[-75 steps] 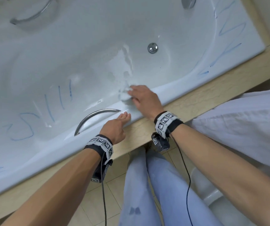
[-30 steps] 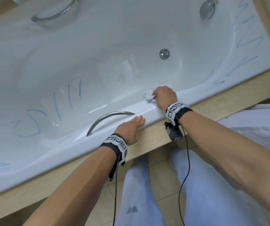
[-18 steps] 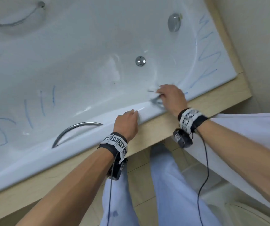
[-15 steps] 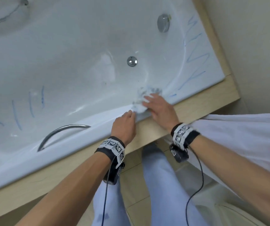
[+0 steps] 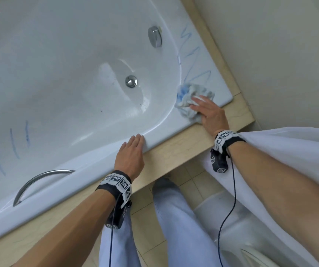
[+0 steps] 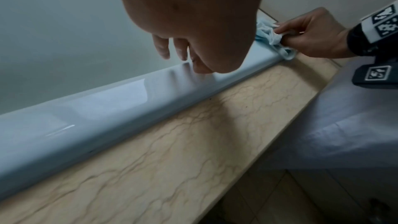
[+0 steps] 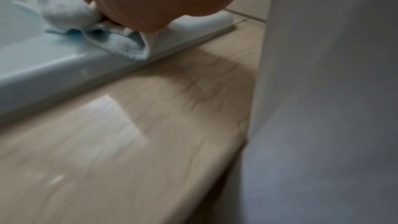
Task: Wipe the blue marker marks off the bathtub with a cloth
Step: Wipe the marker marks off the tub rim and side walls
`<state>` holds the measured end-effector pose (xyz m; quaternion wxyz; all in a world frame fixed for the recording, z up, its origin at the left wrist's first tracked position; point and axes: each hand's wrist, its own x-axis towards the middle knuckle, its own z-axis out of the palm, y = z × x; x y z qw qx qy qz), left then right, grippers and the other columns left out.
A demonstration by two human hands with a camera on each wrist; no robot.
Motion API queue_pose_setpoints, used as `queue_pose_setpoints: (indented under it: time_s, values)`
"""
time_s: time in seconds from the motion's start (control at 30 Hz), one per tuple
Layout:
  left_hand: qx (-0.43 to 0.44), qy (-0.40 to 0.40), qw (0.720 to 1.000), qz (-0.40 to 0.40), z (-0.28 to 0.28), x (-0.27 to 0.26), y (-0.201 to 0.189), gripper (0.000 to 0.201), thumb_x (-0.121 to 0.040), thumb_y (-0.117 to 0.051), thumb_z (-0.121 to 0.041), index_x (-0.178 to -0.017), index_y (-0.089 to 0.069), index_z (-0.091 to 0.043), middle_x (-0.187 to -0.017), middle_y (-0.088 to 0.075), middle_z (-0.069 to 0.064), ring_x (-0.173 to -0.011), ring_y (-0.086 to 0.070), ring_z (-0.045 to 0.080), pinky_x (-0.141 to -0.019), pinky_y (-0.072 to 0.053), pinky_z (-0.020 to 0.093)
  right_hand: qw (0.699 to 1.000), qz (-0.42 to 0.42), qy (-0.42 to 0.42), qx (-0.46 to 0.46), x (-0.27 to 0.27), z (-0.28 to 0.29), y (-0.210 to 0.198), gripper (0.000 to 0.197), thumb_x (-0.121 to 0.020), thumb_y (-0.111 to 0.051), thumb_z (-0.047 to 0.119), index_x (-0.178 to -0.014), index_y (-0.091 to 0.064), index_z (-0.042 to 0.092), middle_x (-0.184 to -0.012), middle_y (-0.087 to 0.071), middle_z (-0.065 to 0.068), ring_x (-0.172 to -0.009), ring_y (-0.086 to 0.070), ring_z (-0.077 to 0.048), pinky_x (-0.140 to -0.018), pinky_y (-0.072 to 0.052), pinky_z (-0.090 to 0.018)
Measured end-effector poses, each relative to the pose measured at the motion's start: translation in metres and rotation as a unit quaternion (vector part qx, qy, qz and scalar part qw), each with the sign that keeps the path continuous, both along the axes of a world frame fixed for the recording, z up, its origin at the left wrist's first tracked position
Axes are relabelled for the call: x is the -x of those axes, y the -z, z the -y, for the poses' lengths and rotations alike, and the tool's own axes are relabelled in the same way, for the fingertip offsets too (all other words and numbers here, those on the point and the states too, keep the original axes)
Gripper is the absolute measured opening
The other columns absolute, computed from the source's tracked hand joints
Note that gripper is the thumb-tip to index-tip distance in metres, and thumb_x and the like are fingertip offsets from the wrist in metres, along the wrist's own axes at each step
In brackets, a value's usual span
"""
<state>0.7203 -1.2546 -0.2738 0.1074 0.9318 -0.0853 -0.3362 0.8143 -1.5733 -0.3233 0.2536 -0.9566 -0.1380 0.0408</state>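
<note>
The white bathtub [image 5: 97,158] carries a blue zigzag marker mark [image 5: 193,53] on its right end rim and several blue strokes [image 5: 12,143] on the inner wall at the left. A crumpled white cloth [image 5: 189,95], stained blue, lies on the rim near the tub's near right corner, just below the zigzag. My right hand [image 5: 203,105] presses on it with straight fingers; the cloth [image 7: 75,18] bunches under the palm. My left hand [image 5: 133,143] rests flat on the near rim [image 6: 107,105], its fingers [image 6: 163,47] straight and holding nothing.
A beige marble ledge [image 5: 174,149] runs along the tub's near side. A chrome grab handle [image 5: 39,182], drain [image 5: 131,81] and overflow knob [image 5: 155,38] sit inside the tub. White fabric [image 5: 289,151] hangs by my right forearm, beside the wall.
My right hand has carried the cloth to the right along the rim, up to the near right corner by the zigzag mark. The left hand slid right along the rim, away from the handle.
</note>
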Motion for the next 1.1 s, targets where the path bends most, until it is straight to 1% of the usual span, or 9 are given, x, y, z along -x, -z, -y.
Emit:
queue_pose_setpoints:
  time_s: [0.13, 0.27, 0.43, 0.6, 0.7, 0.8, 0.93, 1.03, 1.1]
  values:
    - [-0.002, -0.019, 0.998, -0.052, 0.015, -0.01, -0.003, 0.074, -0.088, -0.042, -0.002, -0.156, -0.015, -0.007, -0.165, -0.012, 0.007, -0.151, -0.014, 0.022, -0.112, -0.036, 0.036, 0.997, -0.017, 0.074, 0.005, -0.038, 0.019, -0.017, 0.044, -0.088, -0.06, -0.004, -0.116, -0.074, 0.027, -0.136, -0.062, 0.011, -0.132, -0.054, -0.013, -0.11, -0.046, -0.036]
    - [-0.005, 0.011, 0.997, -0.076, 0.007, -0.017, 0.0, 0.077, -0.085, -0.042, -0.002, -0.157, -0.014, -0.008, -0.165, -0.011, 0.008, -0.151, -0.016, 0.023, -0.112, -0.038, 0.036, 0.985, 0.094, 0.124, -0.072, -0.064, 0.016, -0.043, 0.049, -0.086, -0.052, -0.001, -0.12, -0.074, 0.027, -0.136, -0.056, 0.017, -0.126, -0.055, -0.006, -0.111, -0.042, -0.027]
    - [0.04, -0.005, 0.995, -0.096, -0.006, -0.016, -0.003, 0.084, -0.083, -0.046, -0.003, -0.159, -0.012, -0.018, -0.166, -0.006, -0.002, -0.152, -0.011, 0.014, -0.116, -0.032, 0.033, 0.955, 0.044, 0.28, -0.087, -0.102, 0.025, -0.008, 0.04, -0.083, -0.05, 0.005, -0.11, -0.076, 0.017, -0.121, -0.071, -0.003, -0.111, -0.067, -0.023, -0.102, -0.05, -0.035]
    - [0.083, -0.028, 0.991, -0.103, -0.011, -0.017, -0.002, 0.085, -0.082, -0.046, 0.0, -0.159, -0.016, -0.02, -0.165, -0.007, -0.005, -0.152, -0.009, 0.012, -0.118, -0.029, 0.032, 0.936, 0.025, 0.343, -0.078, -0.094, -0.003, 0.011, 0.036, -0.082, -0.054, 0.003, -0.107, -0.077, 0.014, -0.129, -0.068, -0.002, -0.116, -0.065, -0.019, -0.097, -0.05, -0.024]
    - [0.098, -0.041, 0.988, -0.11, -0.016, -0.019, 0.0, 0.083, -0.082, -0.043, 0.002, -0.159, -0.018, -0.022, -0.165, -0.009, -0.007, -0.151, -0.009, 0.01, -0.12, -0.023, 0.029, 0.946, 0.015, 0.312, -0.086, -0.076, -0.032, 0.006, 0.036, -0.087, -0.059, 0.002, -0.114, -0.075, 0.019, -0.137, -0.062, 0.005, -0.125, -0.059, -0.015, -0.102, -0.046, -0.02]
    - [0.106, -0.049, 0.987, -0.114, -0.018, -0.021, 0.0, 0.082, -0.083, -0.043, 0.002, -0.158, -0.02, -0.022, -0.164, -0.01, -0.008, -0.151, -0.01, 0.009, -0.12, -0.019, 0.027, 0.986, -0.003, 0.153, -0.062, -0.054, -0.058, 0.003, 0.041, -0.09, -0.06, 0.004, -0.12, -0.071, 0.031, -0.137, -0.055, 0.02, -0.13, -0.053, -0.01, -0.109, -0.039, -0.019]
    - [0.108, -0.049, 0.985, -0.121, -0.018, -0.023, -0.003, 0.082, -0.085, -0.043, 0.002, -0.159, -0.017, -0.022, -0.165, -0.007, -0.008, -0.151, -0.007, 0.009, -0.119, -0.016, 0.025, 0.999, 0.003, -0.03, -0.023, -0.077, -0.049, 0.001, 0.037, -0.083, -0.061, -0.001, -0.109, -0.077, 0.019, -0.127, -0.069, 0.002, -0.122, -0.061, -0.02, -0.107, -0.048, -0.039]
    - [0.115, -0.047, 0.985, -0.123, -0.02, -0.022, -0.002, 0.083, -0.084, -0.042, 0.002, -0.159, -0.016, -0.023, -0.165, -0.007, -0.01, -0.151, -0.007, 0.008, -0.118, -0.016, 0.023, 0.994, 0.059, 0.078, -0.047, -0.121, -0.023, -0.016, 0.042, -0.077, -0.052, -0.002, -0.105, -0.077, 0.016, -0.121, -0.068, 0.006, -0.115, -0.062, -0.015, -0.107, -0.047, -0.031]
    - [0.117, -0.045, 0.985, -0.119, -0.022, -0.019, 0.0, 0.084, -0.084, -0.043, 0.002, -0.159, -0.016, -0.024, -0.165, -0.006, -0.011, -0.151, -0.007, 0.007, -0.117, -0.019, 0.024, 0.977, 0.088, 0.181, -0.068, -0.149, -0.007, -0.021, 0.037, -0.076, -0.05, 0.0, -0.099, -0.077, 0.012, -0.112, -0.072, 0.001, -0.106, -0.066, -0.018, -0.097, -0.049, -0.024]
